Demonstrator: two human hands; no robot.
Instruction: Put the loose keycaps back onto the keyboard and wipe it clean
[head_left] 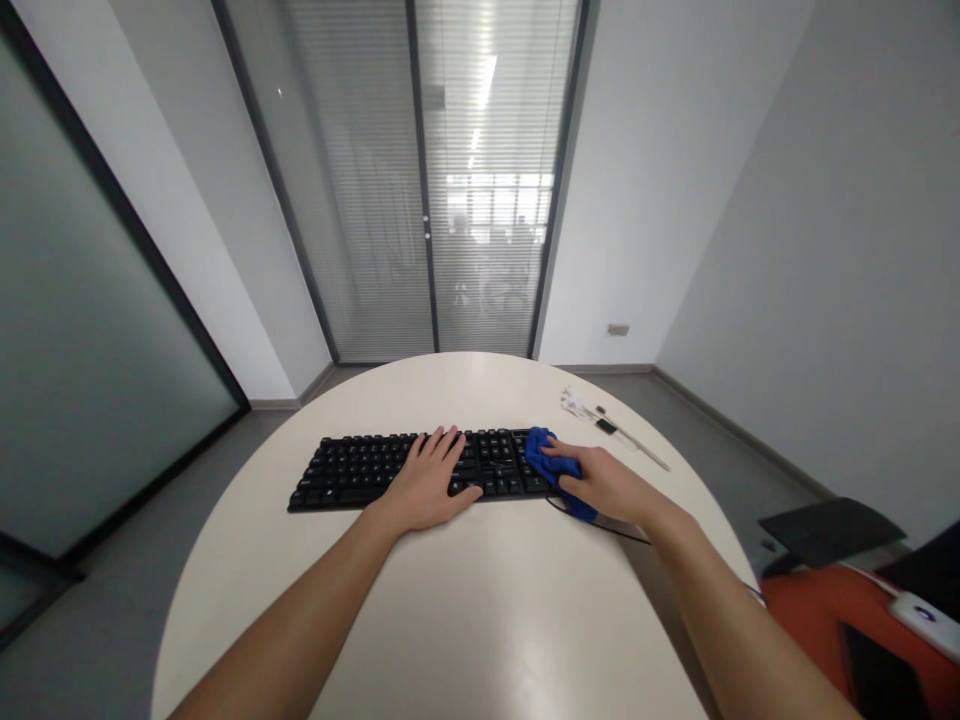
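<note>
A black keyboard point(352, 470) lies across the middle of a round cream table point(465, 600). My left hand point(431, 482) rests on the keyboard's middle with its fingers spread and holds nothing. At the keyboard's right end, my right hand point(592, 480) grips a blue cloth point(551, 458) that is pressed against the keys. Part of the cloth hangs over the front edge onto the table. The keys under the cloth and under my left hand are hidden.
Near the table's right back edge lie a thin stick point(637, 443), a small black item point(606, 426) and a crumpled white piece point(574, 402). A black cable point(622, 535) runs right from the keyboard. An orange chair point(810, 620) holding a white power strip point(926, 620) stands at the right.
</note>
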